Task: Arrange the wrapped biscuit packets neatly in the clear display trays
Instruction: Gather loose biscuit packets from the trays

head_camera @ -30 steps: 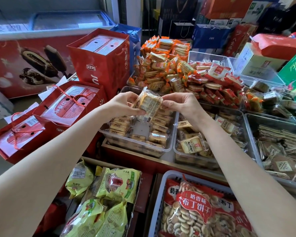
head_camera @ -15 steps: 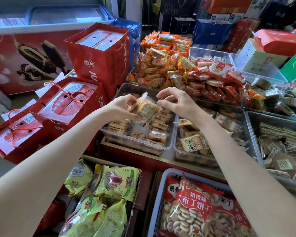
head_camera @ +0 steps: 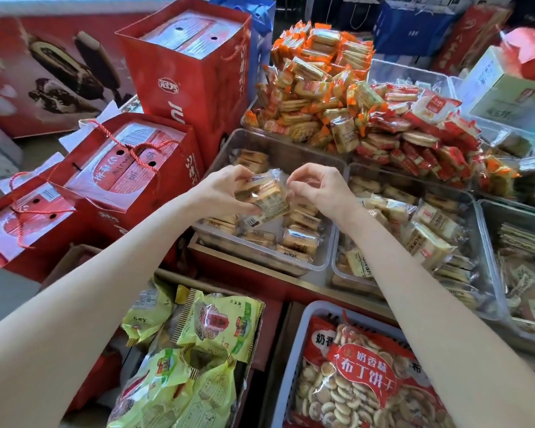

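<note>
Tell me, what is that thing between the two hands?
A clear-wrapped biscuit packet, seen in the head view. The left hand grips one side, the right hand pinches its wrapper edge, above a clear display tray.

red gift boxes [head_camera: 127, 168], ice-cream freezer [head_camera: 44, 72] behind, grey floor [head_camera: 0, 291], daylight

Glossy plastic packet [head_camera: 264, 196] (clear tray [head_camera: 261, 257] too).

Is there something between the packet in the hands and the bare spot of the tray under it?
Nothing visible. The left hand and right hand hold the biscuit packet above the clear tray. The bare floor patch lies just below, with packed rows on either side.
</note>
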Available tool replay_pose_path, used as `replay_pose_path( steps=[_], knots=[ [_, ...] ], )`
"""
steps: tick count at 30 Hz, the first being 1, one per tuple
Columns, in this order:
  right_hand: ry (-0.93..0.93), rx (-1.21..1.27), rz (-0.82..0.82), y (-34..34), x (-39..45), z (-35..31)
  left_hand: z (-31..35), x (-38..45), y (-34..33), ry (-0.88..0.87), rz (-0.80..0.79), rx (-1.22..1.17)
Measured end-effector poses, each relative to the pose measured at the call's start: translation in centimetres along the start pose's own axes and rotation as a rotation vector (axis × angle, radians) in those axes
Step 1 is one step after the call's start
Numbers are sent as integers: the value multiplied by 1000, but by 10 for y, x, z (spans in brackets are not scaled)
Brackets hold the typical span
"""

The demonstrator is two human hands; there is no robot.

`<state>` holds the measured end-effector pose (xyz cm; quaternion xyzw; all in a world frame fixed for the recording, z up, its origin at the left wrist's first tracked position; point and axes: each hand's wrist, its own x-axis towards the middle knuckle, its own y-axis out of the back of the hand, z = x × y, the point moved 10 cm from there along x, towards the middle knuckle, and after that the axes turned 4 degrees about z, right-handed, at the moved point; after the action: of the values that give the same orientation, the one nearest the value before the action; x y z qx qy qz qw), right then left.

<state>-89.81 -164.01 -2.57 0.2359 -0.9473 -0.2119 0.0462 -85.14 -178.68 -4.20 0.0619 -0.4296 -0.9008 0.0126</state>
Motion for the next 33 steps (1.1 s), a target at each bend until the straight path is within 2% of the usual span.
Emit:
replay_pose_path(
  steps=[2, 5, 8, 14, 20, 22, 25, 28, 33],
  knots=[
    [-36, -80, -103, -9, 5, 3, -4, 4, 0, -27, -3, 79],
    [132, -585, -291, -40, 17, -4, 6, 15, 2, -128, 41, 223],
    [211, -867, -288, -65, 36, -2, 19, 29, 2, -200, 117, 259],
    [58, -960, -195, -61, 60, 44, -21, 44, -8, -127, 118, 180],
    [103, -1242, -87, -89, 57, 85, -90, 48, -68, 40, -240, 399],
    [122, -1327, -44, -90, 55, 90, -109, 47, -79, 100, -313, 489],
    [122, -1425, -190, -100, 58, 103, -122, 47, -82, 142, -323, 577],
    [96, -1511, -261, -119, 74, 100, -117, 47, -79, 101, -331, 652],
    [38, -1492, -495, -131, 78, 129, -116, 48, -77, 112, -391, 650]
  ],
)
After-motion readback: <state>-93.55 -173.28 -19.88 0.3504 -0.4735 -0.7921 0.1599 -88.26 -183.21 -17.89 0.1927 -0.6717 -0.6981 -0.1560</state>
